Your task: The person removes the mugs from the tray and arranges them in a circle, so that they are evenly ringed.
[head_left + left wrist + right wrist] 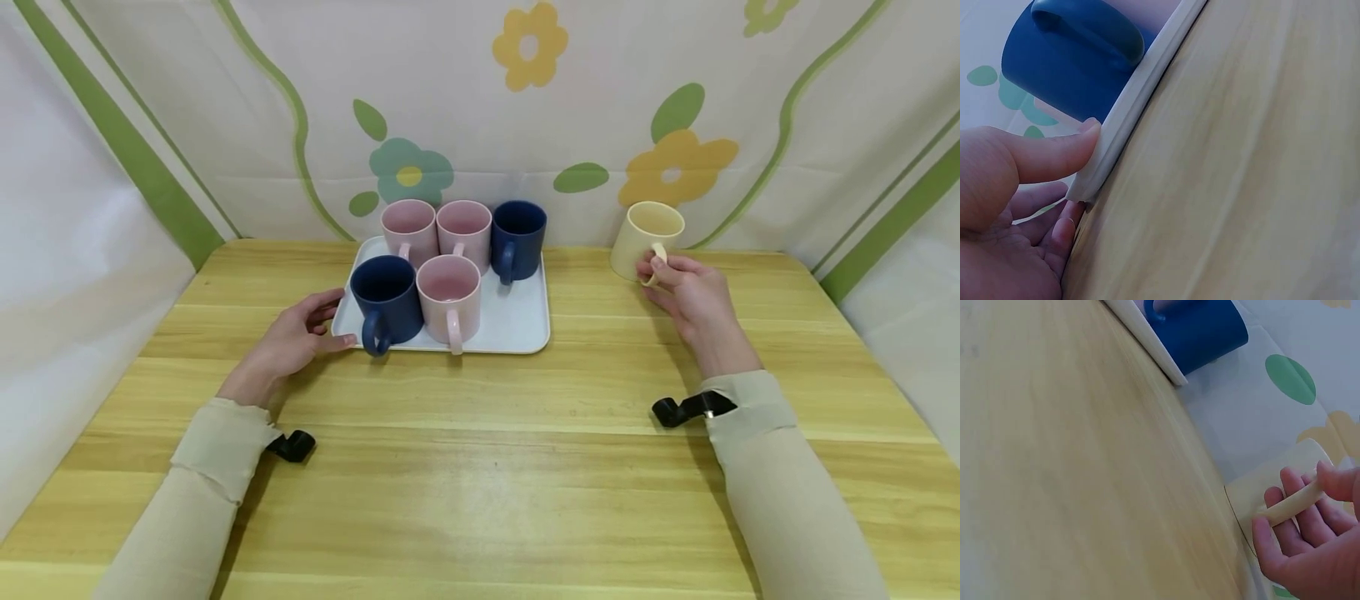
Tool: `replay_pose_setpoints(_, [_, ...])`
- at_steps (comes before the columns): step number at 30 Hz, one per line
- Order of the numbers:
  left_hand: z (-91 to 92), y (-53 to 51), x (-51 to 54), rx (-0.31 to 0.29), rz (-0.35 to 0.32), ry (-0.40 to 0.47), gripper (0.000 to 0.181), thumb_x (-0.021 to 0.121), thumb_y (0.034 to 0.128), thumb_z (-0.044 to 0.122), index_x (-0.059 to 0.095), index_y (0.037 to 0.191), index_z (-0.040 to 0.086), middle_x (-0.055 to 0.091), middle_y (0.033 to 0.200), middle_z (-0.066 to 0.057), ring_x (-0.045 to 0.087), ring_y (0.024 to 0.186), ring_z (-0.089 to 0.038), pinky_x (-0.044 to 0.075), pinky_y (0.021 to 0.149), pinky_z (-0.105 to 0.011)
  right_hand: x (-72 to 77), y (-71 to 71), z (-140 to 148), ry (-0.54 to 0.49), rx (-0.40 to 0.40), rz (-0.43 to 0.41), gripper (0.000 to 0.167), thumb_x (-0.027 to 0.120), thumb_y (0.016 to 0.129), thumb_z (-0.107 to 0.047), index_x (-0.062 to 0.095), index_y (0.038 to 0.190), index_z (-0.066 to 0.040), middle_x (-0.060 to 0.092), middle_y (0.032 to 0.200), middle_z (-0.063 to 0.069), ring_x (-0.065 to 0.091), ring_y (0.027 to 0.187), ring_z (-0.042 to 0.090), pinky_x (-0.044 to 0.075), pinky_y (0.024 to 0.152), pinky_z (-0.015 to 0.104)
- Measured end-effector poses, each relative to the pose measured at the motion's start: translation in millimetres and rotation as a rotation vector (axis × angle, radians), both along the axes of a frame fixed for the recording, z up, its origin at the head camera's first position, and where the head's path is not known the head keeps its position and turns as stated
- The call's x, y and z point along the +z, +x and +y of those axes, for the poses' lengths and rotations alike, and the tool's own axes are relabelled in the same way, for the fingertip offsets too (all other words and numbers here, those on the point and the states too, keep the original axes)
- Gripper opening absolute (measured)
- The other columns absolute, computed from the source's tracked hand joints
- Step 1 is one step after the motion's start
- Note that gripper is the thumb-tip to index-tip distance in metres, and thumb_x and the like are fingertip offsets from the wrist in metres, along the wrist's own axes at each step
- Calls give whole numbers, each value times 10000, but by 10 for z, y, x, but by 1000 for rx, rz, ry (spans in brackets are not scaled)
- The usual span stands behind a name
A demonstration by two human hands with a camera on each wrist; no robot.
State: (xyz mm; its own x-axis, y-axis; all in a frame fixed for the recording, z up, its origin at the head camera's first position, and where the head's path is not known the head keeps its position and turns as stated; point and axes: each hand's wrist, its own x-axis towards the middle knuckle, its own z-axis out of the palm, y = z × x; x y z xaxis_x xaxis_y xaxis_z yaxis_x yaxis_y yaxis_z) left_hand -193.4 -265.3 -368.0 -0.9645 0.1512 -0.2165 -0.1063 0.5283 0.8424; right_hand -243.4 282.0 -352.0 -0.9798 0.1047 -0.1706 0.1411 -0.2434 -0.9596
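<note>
A white tray [517, 321] holds three pink mugs and two dark blue mugs. My left hand [296, 333] is at its left front corner, the thumb on the rim and the fingers curled at the outer side; the left wrist view shows the hand [1010, 200] gripping the corner of the tray [1116, 125] beside a blue mug [1066, 62]. To the right, a pale yellow mug [633, 242] stands upright on the table, its handle pinched by my right hand [697, 304]. Fingers of the right hand [1310, 544] curl around that handle [1294, 505] in the right wrist view.
The wooden table [480, 467] reaches back to a white curtain [465, 100] with flower prints. Curtains also hang at both sides. A black strap mount sits at each wrist. The yellow mug stands apart from the tray, near the table's back edge.
</note>
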Motion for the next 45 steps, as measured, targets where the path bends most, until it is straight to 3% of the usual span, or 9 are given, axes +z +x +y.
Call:
replay_pose_setpoints(4, [6, -7, -5, -4, 3, 1, 919, 775, 975, 130, 221, 1708, 117, 354, 1707, -212, 367, 1535, -389, 362, 1128, -395, 46, -6, 14, -3, -116, -3, 124, 814, 933, -138, 782, 1050, -112, 779, 965, -75, 746, 913, 79, 618, 827, 231])
replay_pose_setpoints(9, [8, -7, -2, -4, 6, 4, 916, 772, 976, 124, 220, 1707, 113, 351, 1708, -214, 365, 1536, -389, 366, 1105, -361, 140, -13, 22, 48, -269, 19, 210, 870, 886, -159, 723, 1030, -123, 745, 897, -94, 739, 817, 51, 589, 748, 194])
replay_pose_setpoints(15, [3, 3, 9, -1, 9, 4, 917, 774, 975, 127, 222, 1707, 109, 353, 1706, -220, 374, 1526, -391, 373, 1066, -312, 277, 27, -38, 53, -319, 140, 233, 891, 868, -179, 742, 1034, -113, 764, 865, -72, 735, 817, 60, 552, 732, 184])
replay_pose_setpoints(21, [5, 8, 10, 1, 10, 2, 917, 772, 975, 124, 221, 1707, 107, 351, 1706, -224, 368, 1526, -392, 368, 1058, -309, 401, 106, -239, 34, -198, 227, 283, 927, 829, -207, 764, 1034, -98, 790, 914, -53, 762, 844, 85, 543, 757, 201])
replay_pose_setpoints(27, [7, 20, 11, 3, 8, -8, 914, 771, 976, 125, 222, 1706, 104, 348, 1706, -227, 362, 1529, -397, 365, 1064, -320, 471, 203, -502, 33, -23, 255, 218, 874, 889, -145, 762, 1063, -79, 818, 917, -38, 778, 869, 100, 536, 776, 212])
replay_pose_setpoints(39, [1, -6, -15, 12, -5, -10, 913, 767, 980, 134, 219, 1709, 123, 340, 1716, -211, 345, 1544, -390, 351, 1114, -384, 474, 364, -976, 243, 225, 291, 206, 761, 995, -166, 731, 1167, -58, 809, 1017, -49, 762, 993, 109, 559, 851, 193])
replay_pose_setpoints(45, [-11, -27, -28, 12, -11, -7, 914, 768, 980, 137, 219, 1710, 130, 336, 1719, -207, 339, 1548, -388, 337, 1157, -446, 442, 446, -1208, 240, 331, 272, 262, 692, 1030, -108, 662, 1265, 3, 788, 1035, -71, 754, 994, 82, 578, 910, 217])
